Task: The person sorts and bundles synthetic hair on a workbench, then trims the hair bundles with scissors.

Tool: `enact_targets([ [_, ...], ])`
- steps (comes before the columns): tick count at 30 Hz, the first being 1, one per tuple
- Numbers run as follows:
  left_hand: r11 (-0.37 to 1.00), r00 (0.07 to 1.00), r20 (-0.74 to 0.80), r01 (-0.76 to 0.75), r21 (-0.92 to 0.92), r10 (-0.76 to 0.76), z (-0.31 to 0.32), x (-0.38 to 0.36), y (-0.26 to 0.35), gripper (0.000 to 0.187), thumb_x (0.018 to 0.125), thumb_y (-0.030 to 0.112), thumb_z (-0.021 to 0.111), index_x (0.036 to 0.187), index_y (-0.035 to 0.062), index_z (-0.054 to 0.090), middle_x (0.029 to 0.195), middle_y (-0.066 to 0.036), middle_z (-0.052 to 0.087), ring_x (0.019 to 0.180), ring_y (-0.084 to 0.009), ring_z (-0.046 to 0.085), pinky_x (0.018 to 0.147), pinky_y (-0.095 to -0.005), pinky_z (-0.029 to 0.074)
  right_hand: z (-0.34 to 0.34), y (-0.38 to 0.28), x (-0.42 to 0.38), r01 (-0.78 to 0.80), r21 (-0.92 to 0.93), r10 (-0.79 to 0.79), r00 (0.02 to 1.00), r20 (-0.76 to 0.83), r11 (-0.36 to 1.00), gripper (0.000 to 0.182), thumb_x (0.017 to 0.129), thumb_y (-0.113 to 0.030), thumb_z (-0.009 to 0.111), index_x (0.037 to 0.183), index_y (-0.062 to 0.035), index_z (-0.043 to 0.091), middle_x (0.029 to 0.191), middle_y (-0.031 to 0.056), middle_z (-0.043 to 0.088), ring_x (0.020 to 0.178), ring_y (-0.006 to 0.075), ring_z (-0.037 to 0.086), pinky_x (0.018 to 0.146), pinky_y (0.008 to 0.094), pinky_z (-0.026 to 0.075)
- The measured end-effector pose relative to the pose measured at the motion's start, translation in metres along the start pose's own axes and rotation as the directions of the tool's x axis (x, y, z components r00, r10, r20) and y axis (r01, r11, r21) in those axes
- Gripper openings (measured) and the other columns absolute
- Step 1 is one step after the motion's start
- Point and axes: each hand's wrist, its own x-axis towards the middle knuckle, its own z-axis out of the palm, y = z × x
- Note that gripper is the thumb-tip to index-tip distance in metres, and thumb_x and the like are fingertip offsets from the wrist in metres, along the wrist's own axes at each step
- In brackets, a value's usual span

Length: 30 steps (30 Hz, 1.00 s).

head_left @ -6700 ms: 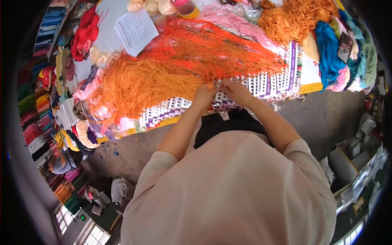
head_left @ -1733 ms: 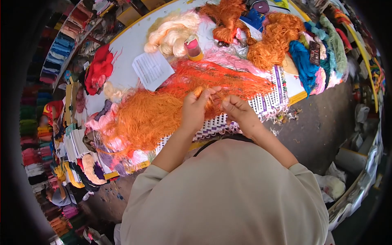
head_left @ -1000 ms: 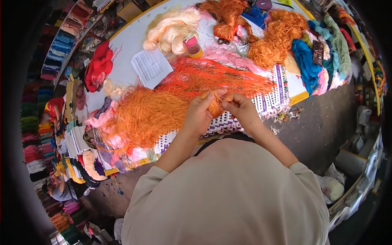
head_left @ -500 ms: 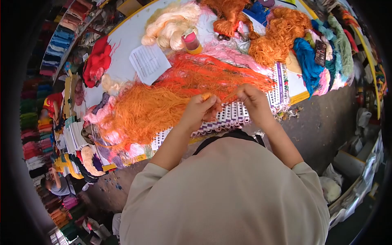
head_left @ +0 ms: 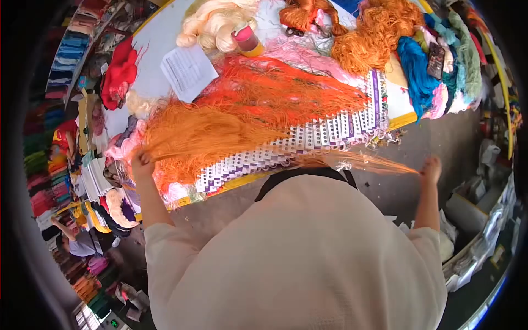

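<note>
Left hand (head_left: 143, 159): curled shut on orange threads (head_left: 198, 135) at the left end of the pile.
Right hand (head_left: 432, 170): closed on a thin orange bunch (head_left: 374, 163), stretched out past the table (head_left: 151, 69), above the floor (head_left: 440, 143).
White cards (head_left: 316, 133): in a row along the front edge.
Paper (head_left: 188, 73): behind the orange threads, near a pink and yellow jar (head_left: 247, 41).

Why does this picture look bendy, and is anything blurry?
Head view: probably a wide lens, bowing the table edge and leaving dark corners; head view: orange strands at the right hand look smeared, likely by motion; head view: the window glares white.
</note>
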Motion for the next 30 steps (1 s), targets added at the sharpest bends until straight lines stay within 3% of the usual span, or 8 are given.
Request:
enact_targets([
  [3, 0.979, 0.983, -0.112, -0.16, -0.129, 0.146, 0.049, -0.05, -0.013, 0.021, 0.095, 0.013, 0.052, 0.075, 0.0142, 0.045, 0.062, 0.007, 0.034, 0.046, -0.0066, 0.022, 0.039, -0.0222, 0.017, -0.052, 0.01, 0.05, 0.103, 0.124, -0.064, 0.956, -0.285, 0.987, 0.013, 0.087, -0.01, 0.053, 0.097, -0.0096, 0.063, 0.085, 0.0012, 0.061, 0.077, 0.0144, 0.059, 0.059, 0.032, 0.046],
  [4, 0.984, 0.996, 0.001, -0.089, -0.152, 0.09, 0.024, -0.034, -0.01, 0.019, 0.095, 0.018, 0.054, 0.077, 0.0138, 0.05, 0.06, 0.008, 0.037, 0.043, -0.0055, 0.022, 0.037, -0.0208, 0.017, -0.038, 0.011, 0.047, 0.218, -0.271, -0.267, 0.95, -0.16, 0.938, 0.013, 0.088, -0.012, 0.053, 0.096, -0.0113, 0.063, 0.086, 0.0007, 0.062, 0.078, 0.0143, 0.06, 0.06, 0.0327, 0.046],
  [7, 0.956, 0.979, 0.128, 0.119, 0.267, -0.158, 0.133, -0.074, -0.169, 0.01, 0.094, 0.018, 0.058, 0.086, 0.014, 0.062, 0.058, 0.01, 0.043, 0.041, 0.0004, 0.029, 0.034, -0.0157, 0.017, 0.04, 0.017, 0.025, 0.527, -0.85, -0.376, 0.783, 0.495, -0.02, 0.013, 0.089, -0.02, 0.052, 0.091, -0.0167, 0.064, 0.086, -0.0009, 0.065, 0.08, 0.0142, 0.062, 0.064, 0.0348, 0.045],
  [10, 0.755, 0.815, 0.139, 0.437, 0.489, -0.563, 0.169, -0.081, -0.302, 0.022, 0.094, 0.019, 0.06, 0.111, 0.0059, 0.064, 0.093, -0.001, 0.066, 0.049, 0.001, 0.036, 0.038, -0.0153, 0.023, 0.195, 0.015, -0.087, 0.341, -0.234, -0.082, 0.703, 0.706, 0.91, 0.013, 0.088, -0.017, 0.057, 0.094, -0.0048, 0.058, 0.077, 0.001, 0.058, 0.07, 0.0147, 0.055, 0.061, 0.0319, 0.045],
  [15, 0.442, 0.862, 0.082, 0.173, 0.88, -0.501, 0.19, -0.093, -0.43, 0.029, 0.096, 0.027, 0.058, 0.102, 0.0002, 0.067, 0.092, -0.01, 0.07, 0.053, -0.0072, 0.05, 0.043, -0.0212, 0.034, 0.323, -0.018, -0.188, 0.297, -0.267, 0.231, 0.152, 0.961, 0.917, 0.021, 0.097, -0.025, 0.053, 0.096, -0.0055, 0.062, 0.086, 0.0019, 0.06, 0.073, 0.0098, 0.054, 0.067, 0.0277, 0.047],
  [18, 0.4, 0.928, 0.076, 0.082, 0.913, -0.364, 0.192, -0.095, -0.452, 0.026, 0.093, 0.025, 0.061, 0.097, -0.0003, 0.067, 0.088, -0.011, 0.071, 0.057, -0.0102, 0.058, 0.047, -0.0221, 0.041, 0.372, 0.012, -0.171, 0.457, -0.111, -0.051, 0.327, 0.944, 0.882, 0.011, 0.091, -0.014, 0.059, 0.093, -0.0048, 0.063, 0.09, 0.0058, 0.067, 0.081, 0.0113, 0.062, 0.064, 0.0287, 0.047],
  [21, 0.324, 0.943, 0.096, 0.014, 0.946, -0.319, 0.198, -0.098, -0.457, 0.025, 0.091, 0.023, 0.063, 0.094, -0.0015, 0.068, 0.082, -0.011, 0.07, 0.055, -0.0145, 0.061, 0.049, -0.0256, 0.046, 0.397, -0.007, -0.15, -0.141, 0.028, 0.073, 0.662, 0.746, 0.99, 0.013, 0.093, -0.018, 0.057, 0.089, -0.0065, 0.062, 0.09, 0.0062, 0.067, 0.07, 0.0103, 0.053, 0.064, 0.0269, 0.045],
  [30, 0.129, 0.921, 0.353, -0.335, 0.934, -0.166, 0.196, -0.102, -0.482, 0.019, 0.082, 0.02, 0.07, 0.084, 0.0007, 0.068, 0.066, -0.008, 0.063, 0.054, -0.0137, 0.059, 0.051, -0.0295, 0.045, 0.362, -0.004, -0.192, 0.677, -0.193, 0.009, 0.266, 0.964, 0.71, 0.016, 0.096, -0.027, 0.054, 0.101, -0.0117, 0.059, 0.087, 0.0152, 0.065, 0.08, 0.0339, 0.064, 0.069, 0.0412, 0.05],
])
